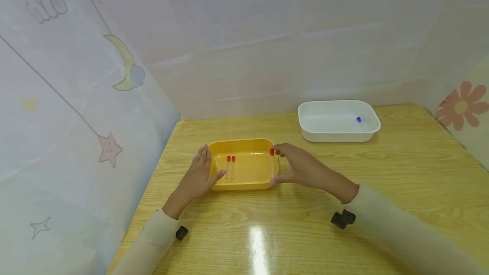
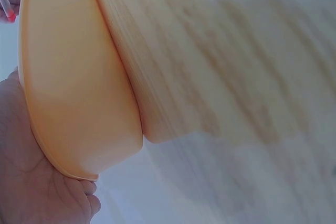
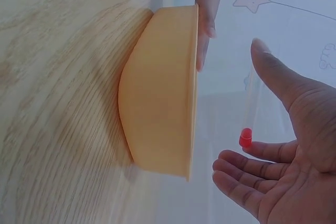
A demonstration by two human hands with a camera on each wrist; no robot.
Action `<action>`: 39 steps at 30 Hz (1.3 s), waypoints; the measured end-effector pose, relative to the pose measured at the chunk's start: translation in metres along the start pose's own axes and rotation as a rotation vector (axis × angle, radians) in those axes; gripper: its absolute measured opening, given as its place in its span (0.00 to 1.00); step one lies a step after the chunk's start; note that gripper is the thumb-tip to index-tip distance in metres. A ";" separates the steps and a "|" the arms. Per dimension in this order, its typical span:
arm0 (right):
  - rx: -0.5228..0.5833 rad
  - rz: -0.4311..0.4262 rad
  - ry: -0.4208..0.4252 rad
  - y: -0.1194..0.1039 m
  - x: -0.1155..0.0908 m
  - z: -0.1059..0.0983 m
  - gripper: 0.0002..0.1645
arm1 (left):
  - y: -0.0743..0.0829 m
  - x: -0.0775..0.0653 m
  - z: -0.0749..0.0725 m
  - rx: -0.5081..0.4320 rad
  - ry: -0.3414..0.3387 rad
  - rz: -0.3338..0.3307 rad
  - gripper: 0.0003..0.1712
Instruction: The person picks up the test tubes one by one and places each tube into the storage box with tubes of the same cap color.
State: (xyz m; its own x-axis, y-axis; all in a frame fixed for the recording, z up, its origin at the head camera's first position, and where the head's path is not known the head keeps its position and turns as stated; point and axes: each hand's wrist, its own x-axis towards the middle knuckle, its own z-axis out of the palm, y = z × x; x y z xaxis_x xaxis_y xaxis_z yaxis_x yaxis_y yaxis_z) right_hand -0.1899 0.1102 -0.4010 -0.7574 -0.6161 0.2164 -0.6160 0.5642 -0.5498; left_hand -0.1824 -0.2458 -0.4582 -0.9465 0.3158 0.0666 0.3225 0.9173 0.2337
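Note:
A yellow plastic tray point(image 1: 244, 186) stands on the wooden table; inside its left part lie two clear test tubes point(image 1: 233, 169) with red caps. My left hand point(image 1: 196, 175) rests against the tray's left end, fingers straight along the rim and thumb spread over the inside. Over the right end, my right hand point(image 1: 299, 166) holds another red-capped test tube point(image 3: 245, 138) lengthwise, the thumb at one end and the index finger at the cap. Its remaining fingers are apart from the tube in the right wrist view.
A white tray point(image 1: 338, 137) stands at the back right, with a blue-capped tube point(image 1: 358, 119) in it. Something small and clear point(image 1: 320, 189) shows on the table point(image 1: 214, 232) under my right wrist, too hidden to name. Printed cloth walls border the table's back and left side.

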 end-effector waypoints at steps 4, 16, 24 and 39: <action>0.011 0.009 -0.005 -0.002 0.002 0.002 0.55 | 0.000 0.000 0.000 -0.012 -0.002 -0.002 0.56; 0.043 0.022 -0.039 -0.010 0.007 0.010 0.56 | -0.002 -0.001 0.001 0.001 0.002 0.002 0.56; 0.022 0.022 -0.042 -0.014 0.011 0.017 0.55 | -0.002 -0.001 0.000 0.000 0.001 -0.003 0.56; 0.035 0.011 -0.074 -0.024 0.022 0.026 0.56 | 0.000 -0.001 0.000 0.004 0.004 0.001 0.56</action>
State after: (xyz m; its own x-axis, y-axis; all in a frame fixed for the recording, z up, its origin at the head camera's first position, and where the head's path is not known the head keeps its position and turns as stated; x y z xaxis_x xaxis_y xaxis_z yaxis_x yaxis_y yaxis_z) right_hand -0.1862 0.0692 -0.4038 -0.7452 -0.6495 0.1509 -0.5988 0.5524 -0.5799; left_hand -0.1813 -0.2459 -0.4577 -0.9461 0.3162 0.0704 0.3239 0.9178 0.2296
